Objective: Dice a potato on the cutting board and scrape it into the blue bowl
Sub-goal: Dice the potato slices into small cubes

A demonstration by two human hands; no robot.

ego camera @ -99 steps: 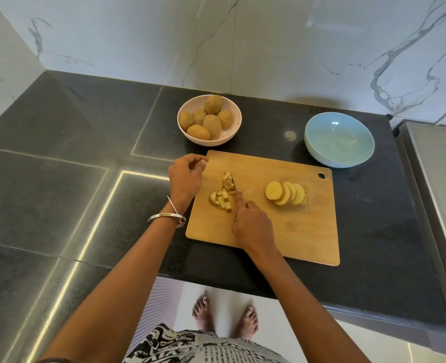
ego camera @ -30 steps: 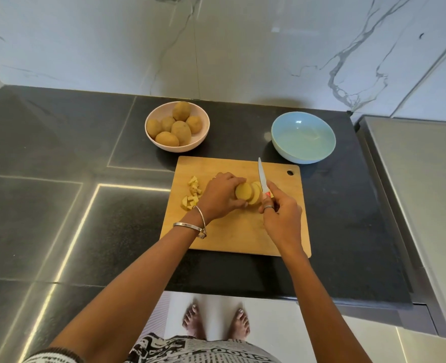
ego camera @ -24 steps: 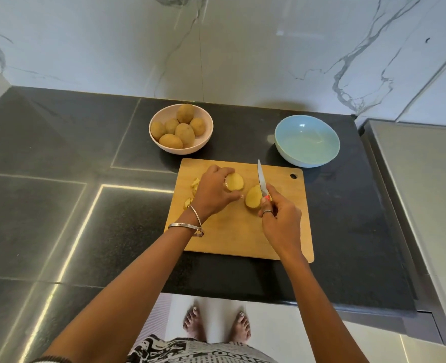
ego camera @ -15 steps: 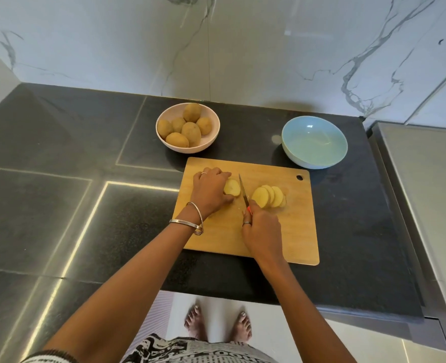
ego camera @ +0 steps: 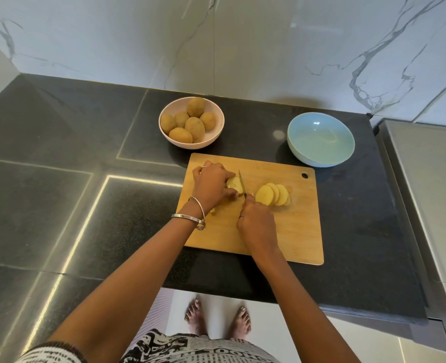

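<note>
Your left hand (ego camera: 212, 183) is clamped on a small stack of potato rounds (ego camera: 234, 185) near the board's 10 o'clock area; fingers curl over the top and pin it down. Your right hand (ego camera: 256, 222) is closed round the knife (ego camera: 242, 185), handle hidden in the fist, blade edge-down just at the stack's 3 o'clock side.

What's changed: 1 s ago your left hand was over w/ the rest of the slices (ego camera: 273, 194) and the blade was lifted clear. Since then you've pulled a few rounds off to 9 o'clock of that fan, and the knife has dropped between the two groups. So you're likely starting another batch of strips, not finished slicing.

The fan of slices lies mid-board, apart from the blade. Earlier dice are mostly hidden under your left wrist; only a bit (ego camera: 213, 211) shows by the bangle.

The cutting board (ego camera: 295, 231) sits at 6 o'clock of the blue bowl (ego camera: 320, 138), which holds nothing yet. Scrape is prob. a good way off: most of the potato's undiced.
</note>
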